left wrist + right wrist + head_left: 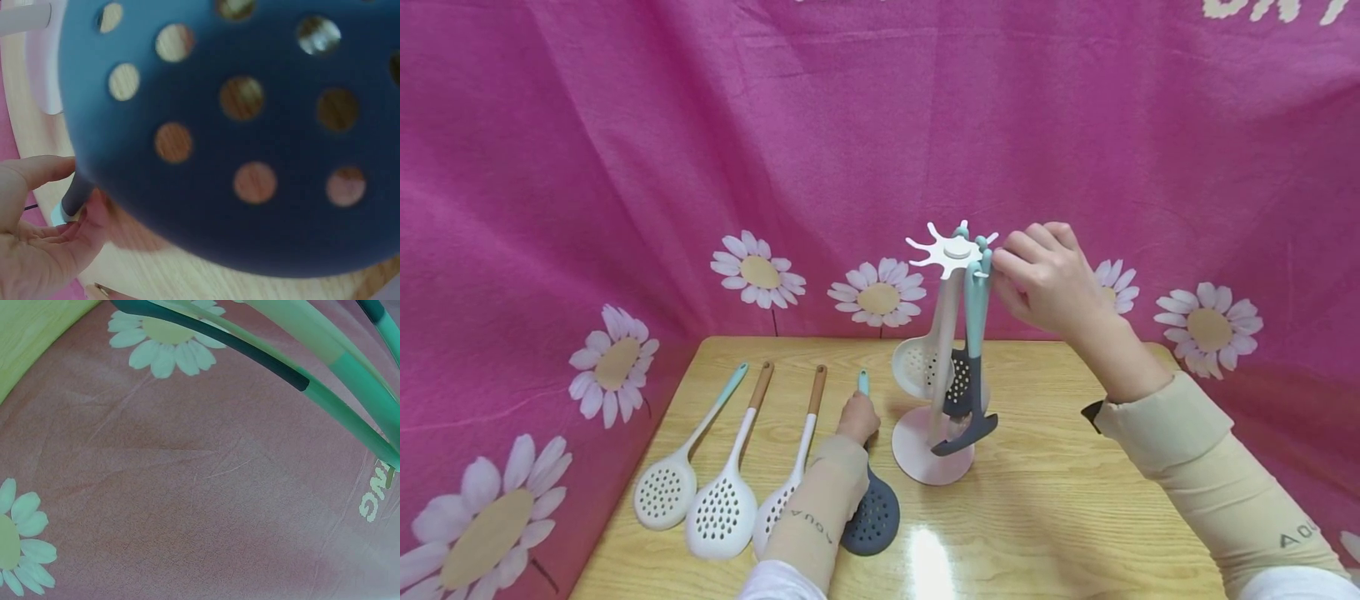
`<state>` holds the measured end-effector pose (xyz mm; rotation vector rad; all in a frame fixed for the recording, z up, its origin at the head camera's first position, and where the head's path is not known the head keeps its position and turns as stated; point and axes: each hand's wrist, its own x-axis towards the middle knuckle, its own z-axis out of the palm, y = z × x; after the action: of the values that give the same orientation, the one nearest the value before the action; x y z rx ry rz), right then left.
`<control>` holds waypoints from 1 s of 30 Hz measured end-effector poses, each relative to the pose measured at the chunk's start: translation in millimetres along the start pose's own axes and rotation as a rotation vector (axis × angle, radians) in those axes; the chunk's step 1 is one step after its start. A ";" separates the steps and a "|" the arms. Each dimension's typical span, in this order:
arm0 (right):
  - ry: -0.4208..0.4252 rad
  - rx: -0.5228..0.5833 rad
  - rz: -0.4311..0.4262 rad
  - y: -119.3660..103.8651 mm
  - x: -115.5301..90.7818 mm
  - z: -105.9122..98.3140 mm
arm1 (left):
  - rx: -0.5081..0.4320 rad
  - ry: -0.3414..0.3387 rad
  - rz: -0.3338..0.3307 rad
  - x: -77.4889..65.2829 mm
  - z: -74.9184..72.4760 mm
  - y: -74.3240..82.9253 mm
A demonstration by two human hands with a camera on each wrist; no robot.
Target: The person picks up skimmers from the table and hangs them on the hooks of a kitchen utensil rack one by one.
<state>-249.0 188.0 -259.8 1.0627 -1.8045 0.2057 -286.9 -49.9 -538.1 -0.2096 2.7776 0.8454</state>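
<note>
My left hand (859,418) grips a dark grey skimmer (874,518) by its handle, low over the table. In the left wrist view, the thumb and fingers (47,234) close round that handle, while the perforated head fills most of the picture. My right hand (1045,275) is raised with bent fingers at the right side of a white utensil rack (957,250). Its fingertips are beside the teal handles (976,308) hanging there; whether they pinch anything is hidden. The right wrist view shows hanging teal handles (344,412) but not the hand.
Three white skimmers lie left of the left hand: one teal-handled (666,493), two wooden-handled (722,517). From the rack hang a pale ladle-like utensil (917,367), a dark slotted utensil (958,383) and a dark curved-ended one (966,435). The rack's round base (917,458) stands on the wooden table (1060,467).
</note>
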 end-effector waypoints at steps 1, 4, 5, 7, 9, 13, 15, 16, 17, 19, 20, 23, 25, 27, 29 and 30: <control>-0.001 0.001 0.001 -0.1 0.0 0.1 | -0.001 0.005 -0.002 0.0 1.2 -0.9; -0.001 0.007 0.005 -0.4 -0.2 0.1 | -0.010 0.021 -0.003 -1.7 1.9 -2.4; 0.000 0.008 0.007 -0.5 -0.3 0.0 | -0.010 0.025 -0.002 -2.1 1.8 -2.6; 0.001 0.011 0.010 -0.5 -0.4 0.1 | -0.020 0.024 -0.007 0.2 2.1 -2.9; 0.002 0.013 0.011 -0.6 -0.4 0.3 | -0.020 0.010 -0.028 10.7 7.1 -6.0; -0.001 0.017 0.013 -0.9 -0.5 0.6 | 0.045 0.067 0.020 63.5 50.7 -39.3; -0.001 0.018 0.014 -1.1 -0.6 0.6 | 0.073 0.078 0.030 87.8 70.7 -54.2; -0.001 0.016 0.013 -1.2 -0.6 0.6 | 0.087 0.112 0.056 95.0 78.7 -60.6; -0.001 0.016 0.013 -1.3 -0.6 0.7 | 0.076 0.106 0.053 95.0 78.6 -61.2; 0.001 0.015 0.012 -1.5 -0.4 1.0 | 0.037 0.060 0.007 82.6 64.6 -50.5; 0.001 0.014 0.012 -1.6 -0.3 1.2 | 0.017 0.038 -0.016 66.3 49.3 -39.1; 0.003 0.016 0.014 -1.8 -0.3 1.6 | -0.028 0.023 -0.012 24.2 15.0 -16.2; 0.005 0.018 0.017 -1.7 -0.7 1.2 | -0.026 0.041 0.024 4.9 0.5 -7.4; 0.005 0.023 0.020 -1.5 -1.1 0.9 | -0.023 0.042 0.044 -5.6 -8.4 -2.4; 0.006 0.025 0.019 -1.2 -1.2 0.9 | -0.019 0.041 0.050 -10.0 -14.0 0.1; 0.007 0.025 0.017 -1.1 -1.1 1.0 | -0.022 0.035 0.043 -10.8 -16.2 0.9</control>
<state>-248.7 187.4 -261.5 1.0628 -1.8099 0.2424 -279.6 -57.6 -521.8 -0.1704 2.8160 0.8909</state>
